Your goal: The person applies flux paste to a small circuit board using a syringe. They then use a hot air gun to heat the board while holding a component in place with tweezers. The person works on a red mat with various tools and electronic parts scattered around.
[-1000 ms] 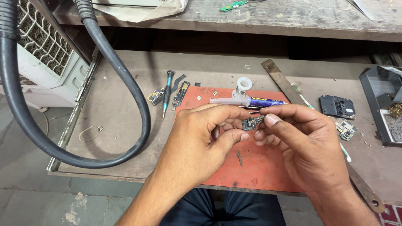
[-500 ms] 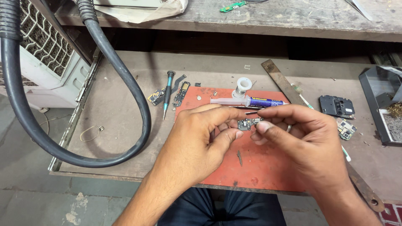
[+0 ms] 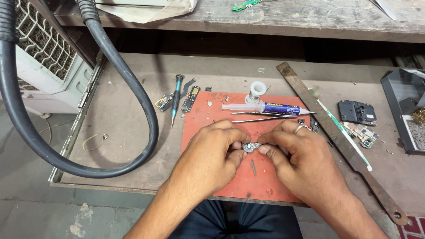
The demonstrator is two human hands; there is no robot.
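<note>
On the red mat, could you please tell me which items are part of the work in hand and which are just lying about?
In hand: small circuit board, pinched between left hand and right hand; red mat.

Lying about: syringe tube, tweezers, solder spool, screwdriver, black hose, toothbrush.

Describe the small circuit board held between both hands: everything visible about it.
The small circuit board is a tiny, irregular piece, grey-green with silvery metal parts. It is pinched between the fingertips of the left hand and right hand, lifted just above the red mat, roughly level. Fingers hide its ends; finer details are too small to tell.
</note>
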